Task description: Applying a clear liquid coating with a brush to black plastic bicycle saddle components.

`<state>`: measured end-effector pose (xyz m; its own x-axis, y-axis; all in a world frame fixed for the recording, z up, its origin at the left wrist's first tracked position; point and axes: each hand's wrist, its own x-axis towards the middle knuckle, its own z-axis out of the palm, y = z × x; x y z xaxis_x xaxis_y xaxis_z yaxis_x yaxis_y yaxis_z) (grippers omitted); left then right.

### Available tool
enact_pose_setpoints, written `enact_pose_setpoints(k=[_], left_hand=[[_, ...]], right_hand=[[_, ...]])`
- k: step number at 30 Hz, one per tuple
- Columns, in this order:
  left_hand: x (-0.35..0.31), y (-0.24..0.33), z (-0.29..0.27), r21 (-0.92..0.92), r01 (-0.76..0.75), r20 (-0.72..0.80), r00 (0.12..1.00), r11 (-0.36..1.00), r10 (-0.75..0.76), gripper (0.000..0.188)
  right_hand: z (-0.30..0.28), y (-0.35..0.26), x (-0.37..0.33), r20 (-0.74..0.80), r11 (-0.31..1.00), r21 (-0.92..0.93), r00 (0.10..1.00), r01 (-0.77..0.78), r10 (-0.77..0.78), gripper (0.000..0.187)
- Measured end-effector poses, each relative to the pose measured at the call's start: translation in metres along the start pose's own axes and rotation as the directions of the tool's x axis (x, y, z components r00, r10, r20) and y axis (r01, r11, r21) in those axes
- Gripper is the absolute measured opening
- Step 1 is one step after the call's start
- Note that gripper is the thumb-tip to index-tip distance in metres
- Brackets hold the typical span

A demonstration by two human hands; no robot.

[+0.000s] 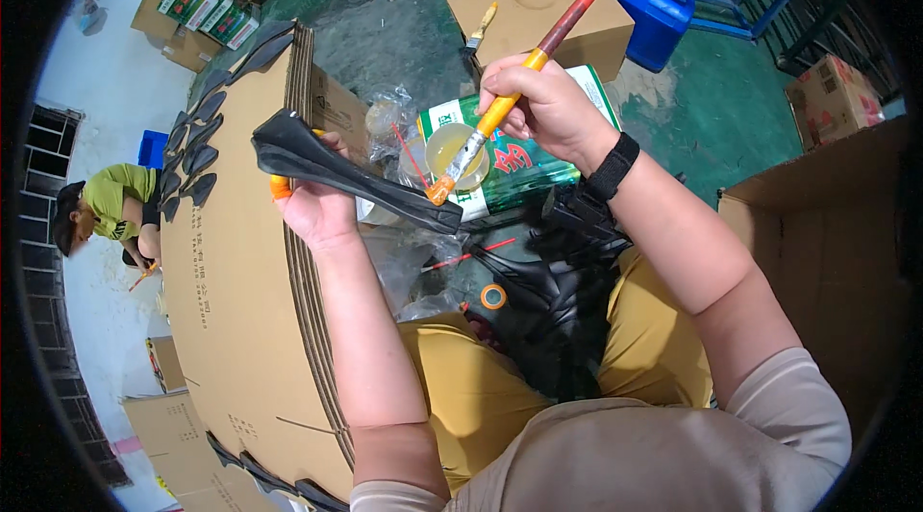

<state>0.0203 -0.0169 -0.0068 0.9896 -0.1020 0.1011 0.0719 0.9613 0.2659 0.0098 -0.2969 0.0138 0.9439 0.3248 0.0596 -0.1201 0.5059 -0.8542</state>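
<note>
My left hand grips a long black moulded piece, wide at one end and narrow at the other. Something orange wraps one finger of that hand. In my right hand is a paintbrush with a yellow-orange handle, red toward its top. The brush tip, pointing down, is at the narrow end of the piece; whether it touches cannot be made out. Behind the brush, a clear plastic cup of yellowish liquid stands on a green and white tin.
Several similar black pieces lie on stacked cardboard at left. More black pieces and an orange tape roll are below the tin. A blue jerrycan stands beside closed boxes. Another person crouches far left.
</note>
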Motion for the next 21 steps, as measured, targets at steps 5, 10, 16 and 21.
enact_pose_setpoints(k=[5, 10, 16, 21], left_hand=[[-0.001, 0.014, 0.005, -0.189, -0.184, -0.082, 0.982, 0.965, 0.172, 0.029], [-0.003, 0.028, 0.0, -0.235, -0.24, -0.109, 0.969, 0.942, 0.22, 0.033], [0.001, 0.051, -0.024, -0.242, -0.303, -0.235, 0.94, 0.922, 0.247, 0.034], [0.001, 0.044, -0.025, -0.18, -0.36, -0.306, 0.905, 0.916, 0.295, 0.034]], right_hand=[[-0.004, 0.006, 0.001, 0.028, 0.994, 0.114, 1.0, -0.007, 0.003, 0.018], [-0.004, 0.01, 0.001, -0.013, 0.992, 0.127, 1.0, 0.002, 0.0, 0.018], [-0.01, -0.007, -0.002, -0.036, 0.998, -0.018, 0.998, 0.052, -0.053, 0.019], [-0.011, -0.025, -0.01, 0.103, 0.972, -0.106, 0.974, 0.211, -0.2, 0.018]])
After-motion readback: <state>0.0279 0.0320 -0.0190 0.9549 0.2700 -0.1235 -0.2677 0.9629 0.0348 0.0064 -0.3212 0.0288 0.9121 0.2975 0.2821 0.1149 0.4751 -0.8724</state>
